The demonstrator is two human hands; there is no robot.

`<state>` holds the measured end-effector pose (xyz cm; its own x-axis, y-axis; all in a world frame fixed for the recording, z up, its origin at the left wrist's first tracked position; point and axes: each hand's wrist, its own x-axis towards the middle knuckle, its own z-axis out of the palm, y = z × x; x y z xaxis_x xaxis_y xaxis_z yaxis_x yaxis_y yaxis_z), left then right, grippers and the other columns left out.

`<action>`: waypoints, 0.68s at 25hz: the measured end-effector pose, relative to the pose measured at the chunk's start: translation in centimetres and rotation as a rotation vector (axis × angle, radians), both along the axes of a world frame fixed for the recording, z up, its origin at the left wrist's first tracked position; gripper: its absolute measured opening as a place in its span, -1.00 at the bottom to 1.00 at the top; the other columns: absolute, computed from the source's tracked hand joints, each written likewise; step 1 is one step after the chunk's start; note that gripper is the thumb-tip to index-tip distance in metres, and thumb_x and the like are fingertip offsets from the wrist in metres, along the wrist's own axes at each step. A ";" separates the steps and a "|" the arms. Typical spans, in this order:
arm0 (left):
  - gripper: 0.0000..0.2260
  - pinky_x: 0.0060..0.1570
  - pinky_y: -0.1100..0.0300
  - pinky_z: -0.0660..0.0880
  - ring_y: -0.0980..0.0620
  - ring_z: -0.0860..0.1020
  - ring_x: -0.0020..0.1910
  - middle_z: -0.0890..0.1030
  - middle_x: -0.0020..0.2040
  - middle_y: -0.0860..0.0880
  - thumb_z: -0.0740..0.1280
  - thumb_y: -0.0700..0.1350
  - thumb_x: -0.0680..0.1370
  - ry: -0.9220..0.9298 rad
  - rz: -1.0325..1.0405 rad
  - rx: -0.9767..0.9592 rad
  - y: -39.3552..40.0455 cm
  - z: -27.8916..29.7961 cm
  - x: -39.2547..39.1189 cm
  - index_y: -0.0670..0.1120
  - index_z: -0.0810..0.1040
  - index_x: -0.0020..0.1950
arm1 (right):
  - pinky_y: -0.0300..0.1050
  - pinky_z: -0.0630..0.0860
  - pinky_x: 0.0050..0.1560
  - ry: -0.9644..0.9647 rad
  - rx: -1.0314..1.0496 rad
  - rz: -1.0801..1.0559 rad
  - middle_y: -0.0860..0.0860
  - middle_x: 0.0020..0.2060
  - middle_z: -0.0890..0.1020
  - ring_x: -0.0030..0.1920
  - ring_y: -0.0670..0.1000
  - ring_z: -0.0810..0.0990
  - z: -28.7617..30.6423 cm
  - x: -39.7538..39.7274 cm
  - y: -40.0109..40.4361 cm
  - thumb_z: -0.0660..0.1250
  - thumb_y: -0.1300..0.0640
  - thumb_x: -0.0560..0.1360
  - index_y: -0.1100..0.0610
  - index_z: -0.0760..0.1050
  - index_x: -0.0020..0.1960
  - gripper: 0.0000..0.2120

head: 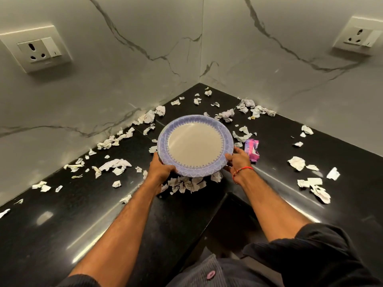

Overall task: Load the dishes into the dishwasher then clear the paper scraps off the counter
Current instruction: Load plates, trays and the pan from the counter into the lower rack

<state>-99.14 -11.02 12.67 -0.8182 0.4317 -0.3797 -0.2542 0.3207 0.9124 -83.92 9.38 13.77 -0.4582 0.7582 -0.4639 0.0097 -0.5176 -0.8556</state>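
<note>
Plate [194, 145], rim gripped by left hand [160, 169] and right hand [238, 161], above scrap-littered counter [269, 141] corner.

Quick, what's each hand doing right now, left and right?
Left hand: grip closed on the near-left rim of the plate.
Right hand: grip closed on the plate's near-right rim.

Glossy black stone counter [62, 220]; crumpled paper scraps [115, 165]; smooth plate [194, 145].
</note>
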 end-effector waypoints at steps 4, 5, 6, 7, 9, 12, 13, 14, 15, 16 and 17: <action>-0.49 -0.08 -0.04 0.60 -0.13 0.61 0.10 0.60 0.21 -0.11 0.44 -0.23 0.52 -0.023 0.014 0.059 0.2 1.0 1.7 -0.09 0.35 0.43 | 0.08 0.64 -0.20 0.063 0.058 -0.057 0.12 0.09 0.65 -0.06 0.16 0.68 2.2 4.3 -0.7 0.27 0.47 0.50 0.18 0.42 0.33 -0.56; -0.56 -0.17 0.05 0.56 -0.06 0.61 0.04 0.60 0.21 -0.10 0.42 -0.12 0.57 -0.012 0.002 0.060 0.5 1.4 2.4 -0.11 0.37 0.41 | 0.14 0.65 -0.14 0.076 0.065 -0.088 0.12 0.11 0.65 0.00 0.19 0.67 2.7 6.1 -0.9 0.28 0.47 0.50 0.18 0.42 0.33 -0.56; -0.61 -0.23 0.12 0.54 -0.02 0.60 -0.01 0.60 0.20 -0.10 0.38 -0.04 0.61 0.006 -0.020 0.074 0.9 1.6 3.3 -0.13 0.40 0.37 | 0.18 0.65 -0.10 0.084 0.071 -0.125 0.13 0.11 0.66 0.02 0.20 0.67 3.0 8.1 -1.0 0.28 0.46 0.50 0.18 0.43 0.32 -0.56; -0.64 -0.29 0.15 0.54 0.00 0.60 -0.05 0.61 0.19 -0.11 0.35 -0.01 0.62 0.022 -0.055 0.097 1.4 2.0 4.4 -0.14 0.42 0.34 | 0.17 0.65 -0.11 0.091 0.070 -0.167 0.14 0.10 0.67 0.01 0.20 0.68 3.2 10.4 -1.3 0.29 0.45 0.50 0.18 0.43 0.32 -0.57; -0.69 -0.29 0.10 0.62 -0.01 0.64 -0.06 0.62 0.15 -0.09 0.33 0.01 0.64 0.038 -0.140 0.154 2.8 2.6 6.9 -0.11 0.43 0.30 | 0.09 0.65 -0.18 0.097 0.059 -0.255 0.16 0.08 0.68 -0.04 0.17 0.68 3.2 15.3 -1.9 0.30 0.43 0.49 0.18 0.45 0.32 -0.57; -0.69 0.05 -0.16 0.63 -0.10 0.65 0.08 0.63 0.18 -0.09 0.35 0.00 0.62 0.130 -0.308 0.184 4.8 3.2 11.4 -0.03 0.44 0.34 | -0.01 0.64 -0.25 0.078 0.095 -0.348 0.13 0.00 0.70 -0.16 0.10 0.67 3.0 22.6 -3.9 0.31 0.43 0.47 0.12 0.48 0.34 -0.52; -0.67 0.12 -0.18 0.60 -0.12 0.64 0.12 0.62 0.20 -0.11 0.35 -0.04 0.62 0.156 -0.375 0.188 5.6 3.2 13.2 -0.04 0.45 0.37 | -0.07 0.62 -0.31 0.068 0.114 -0.369 0.12 -0.01 0.69 -0.20 0.08 0.66 3.0 25.3 -4.8 0.30 0.44 0.46 0.09 0.49 0.34 -0.49; -0.67 0.16 -0.19 0.59 -0.13 0.63 0.14 0.62 0.21 -0.12 0.34 -0.08 0.62 0.173 -0.436 0.191 6.4 3.0 15.2 -0.04 0.46 0.38 | -0.11 0.58 -0.35 0.053 0.133 -0.394 0.12 0.02 0.68 -0.21 0.08 0.64 2.9 27.9 -5.7 0.28 0.45 0.44 0.07 0.50 0.34 -0.46; -0.69 0.17 -0.19 0.58 -0.13 0.63 0.15 0.62 0.21 -0.12 0.33 -0.10 0.63 0.182 -0.502 0.186 7.1 2.9 17.4 -0.03 0.48 0.37 | -0.12 0.57 -0.33 0.044 0.150 -0.429 0.13 0.05 0.67 -0.18 0.10 0.63 2.9 30.6 -6.7 0.25 0.45 0.42 0.06 0.51 0.33 -0.45; -0.73 0.17 -0.19 0.58 -0.14 0.63 0.14 0.63 0.20 -0.11 0.33 -0.11 0.62 0.174 -0.569 0.177 7.6 2.9 19.7 0.01 0.50 0.33 | -0.09 0.58 -0.25 0.044 0.162 -0.476 0.14 0.08 0.66 -0.13 0.13 0.62 2.7 33.3 -7.9 0.24 0.44 0.39 0.05 0.55 0.29 -0.44; -0.76 0.16 -0.19 0.58 -0.14 0.64 0.12 0.64 0.18 -0.11 0.33 -0.08 0.61 0.161 -0.641 0.158 8.1 2.9 22.1 0.08 0.51 0.28 | -0.03 0.58 -0.15 0.063 0.167 -0.534 0.14 0.08 0.66 -0.08 0.14 0.62 2.6 36.0 -9.1 0.22 0.44 0.37 0.03 0.58 0.24 -0.46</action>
